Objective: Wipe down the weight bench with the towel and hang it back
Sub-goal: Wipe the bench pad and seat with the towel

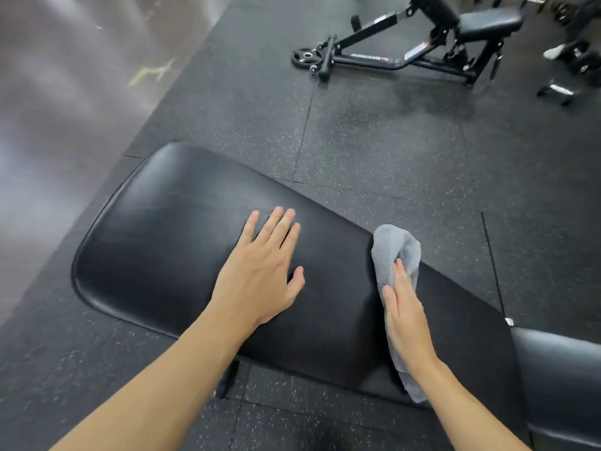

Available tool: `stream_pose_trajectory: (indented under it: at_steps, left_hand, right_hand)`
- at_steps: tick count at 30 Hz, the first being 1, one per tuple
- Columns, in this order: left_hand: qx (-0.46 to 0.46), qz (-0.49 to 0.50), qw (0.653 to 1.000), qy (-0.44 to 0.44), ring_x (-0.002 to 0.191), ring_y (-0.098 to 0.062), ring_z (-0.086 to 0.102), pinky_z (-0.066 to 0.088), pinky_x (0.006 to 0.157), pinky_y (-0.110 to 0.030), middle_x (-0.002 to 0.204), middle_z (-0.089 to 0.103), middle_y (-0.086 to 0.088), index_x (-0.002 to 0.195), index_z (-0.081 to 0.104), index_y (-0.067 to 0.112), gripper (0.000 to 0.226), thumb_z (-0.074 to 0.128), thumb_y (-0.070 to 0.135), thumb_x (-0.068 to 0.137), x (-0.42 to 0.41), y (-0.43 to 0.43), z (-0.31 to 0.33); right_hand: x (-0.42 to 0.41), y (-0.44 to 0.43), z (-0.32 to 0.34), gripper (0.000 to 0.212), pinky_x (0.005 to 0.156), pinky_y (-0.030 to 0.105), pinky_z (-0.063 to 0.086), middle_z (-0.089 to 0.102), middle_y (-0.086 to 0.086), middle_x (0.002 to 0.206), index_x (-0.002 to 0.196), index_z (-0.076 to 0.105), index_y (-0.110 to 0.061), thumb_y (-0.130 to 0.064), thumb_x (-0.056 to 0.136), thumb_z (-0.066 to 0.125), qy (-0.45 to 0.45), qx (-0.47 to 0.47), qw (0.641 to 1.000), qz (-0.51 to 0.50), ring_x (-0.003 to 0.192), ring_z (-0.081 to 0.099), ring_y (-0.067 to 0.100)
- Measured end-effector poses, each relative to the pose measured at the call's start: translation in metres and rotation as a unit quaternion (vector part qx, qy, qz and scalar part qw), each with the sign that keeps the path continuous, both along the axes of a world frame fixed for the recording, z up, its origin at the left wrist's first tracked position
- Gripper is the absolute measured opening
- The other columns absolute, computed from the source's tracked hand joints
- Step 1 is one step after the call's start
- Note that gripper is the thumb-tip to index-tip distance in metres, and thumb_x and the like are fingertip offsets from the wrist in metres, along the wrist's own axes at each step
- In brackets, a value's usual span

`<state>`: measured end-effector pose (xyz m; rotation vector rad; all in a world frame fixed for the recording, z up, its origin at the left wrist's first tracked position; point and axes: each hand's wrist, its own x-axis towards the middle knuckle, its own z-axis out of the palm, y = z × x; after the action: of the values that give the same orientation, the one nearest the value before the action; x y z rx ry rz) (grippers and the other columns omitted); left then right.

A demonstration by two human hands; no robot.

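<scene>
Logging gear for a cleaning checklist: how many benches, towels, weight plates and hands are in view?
Benches: 2, the weight bench under the hands and a far bench
Towels: 1, the grey towel
Weight plates: 1, the weight plate on the floor
Hands: 2, left hand, right hand
Total: 6

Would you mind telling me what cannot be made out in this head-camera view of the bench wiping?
All in the head view:
- towel: its middle is covered by the right hand.
- bench: its frame is mostly hidden under the pad.
- seat pad: cut off by the right edge.
- far machine: its label is too small and blurred to read.
- the towel's hanging place: outside the frame.
</scene>
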<state>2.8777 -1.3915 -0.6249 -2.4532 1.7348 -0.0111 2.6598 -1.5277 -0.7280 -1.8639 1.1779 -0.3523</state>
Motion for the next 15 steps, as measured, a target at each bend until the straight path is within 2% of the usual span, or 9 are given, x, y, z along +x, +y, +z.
stream_pose_trajectory:
  at_steps: [2, 4, 7, 9, 11, 13, 15]
  left_hand:
    - [-0.014, 0.024, 1.0, 0.006, 0.161, -0.021, 0.007, 0.001, 0.131, -0.044, 0.174, 0.011, -0.008, 0.163, 0.02, 0.009, 0.07, 0.027, 0.043, 0.102, 0.003, 0.001, 0.006]
    - [-0.038, 0.07, 0.997, -0.01, 0.161, -0.023, 0.012, 0.006, 0.13, -0.044, 0.173, 0.015, -0.009, 0.161, 0.022, 0.006, 0.067, 0.031, 0.037, 0.102, 0.019, 0.009, 0.019]
    - [-0.09, 0.114, 0.989, -0.034, 0.155, -0.032, 0.031, 0.021, 0.126, -0.052, 0.166, 0.034, -0.017, 0.153, 0.04, 0.002, 0.058, 0.042, 0.025, 0.1, 0.067, 0.038, 0.045]
    - [-0.1, 0.092, 0.989, -0.052, 0.152, -0.037, 0.036, 0.026, 0.123, -0.054, 0.162, 0.04, -0.021, 0.152, 0.042, -0.001, 0.055, 0.034, 0.017, 0.1, 0.097, 0.058, 0.054]
    - [-0.069, 0.07, 0.993, -0.072, 0.154, -0.037, 0.031, 0.023, 0.125, -0.05, 0.163, 0.037, -0.021, 0.156, 0.031, -0.002, 0.06, 0.024, 0.012, 0.099, 0.105, 0.065, 0.055]
    - [-0.065, 0.07, 0.992, -0.079, 0.157, -0.036, 0.024, 0.017, 0.128, -0.048, 0.165, 0.032, -0.022, 0.158, 0.024, -0.004, 0.062, 0.024, 0.01, 0.098, 0.102, 0.061, 0.05]
    - [-0.091, 0.093, 0.99, -0.063, 0.154, -0.037, 0.031, 0.021, 0.127, -0.049, 0.163, 0.036, -0.024, 0.154, 0.032, -0.007, 0.059, 0.027, 0.006, 0.097, 0.098, 0.058, 0.051]
  right_hand:
    - [0.038, 0.018, 0.023, 0.056, 0.127, 0.032, 0.012, 0.01, -0.021, 0.167, 0.162, 0.015, -0.027, -0.027, 0.109, 0.036, -0.02, -0.016, 0.997, 0.068, 0.152, 0.008, -0.008]
    - [0.081, 0.042, 0.045, 0.057, 0.128, 0.032, 0.01, 0.008, -0.016, 0.168, 0.161, 0.014, -0.022, -0.024, 0.109, 0.037, -0.041, -0.053, 0.988, 0.136, 0.153, 0.004, -0.004]
    - [0.149, 0.084, 0.078, 0.057, 0.127, 0.042, 0.01, 0.014, 0.002, 0.168, 0.158, 0.02, -0.006, -0.017, 0.107, 0.043, -0.08, -0.121, 0.972, 0.185, 0.155, 0.009, 0.013]
    - [0.184, 0.11, 0.094, 0.058, 0.127, 0.043, 0.01, 0.018, 0.013, 0.168, 0.157, 0.024, -0.001, -0.019, 0.104, 0.042, -0.095, -0.155, 0.959, 0.218, 0.156, 0.013, 0.026]
    - [0.204, 0.12, 0.103, 0.058, 0.126, 0.041, 0.01, 0.022, 0.01, 0.168, 0.157, 0.029, -0.005, -0.025, 0.104, 0.039, -0.109, -0.169, 0.949, 0.243, 0.156, 0.014, 0.03]
    - [0.203, 0.112, 0.1, 0.057, 0.126, 0.038, 0.012, 0.026, 0.003, 0.167, 0.157, 0.033, -0.011, -0.028, 0.103, 0.038, -0.112, -0.19, 0.942, 0.255, 0.156, 0.017, 0.024]
    - [0.183, 0.085, 0.087, 0.056, 0.125, 0.035, 0.011, 0.025, -0.006, 0.167, 0.158, 0.032, -0.018, -0.027, 0.103, 0.037, -0.088, -0.199, 0.944, 0.248, 0.156, 0.018, 0.015]
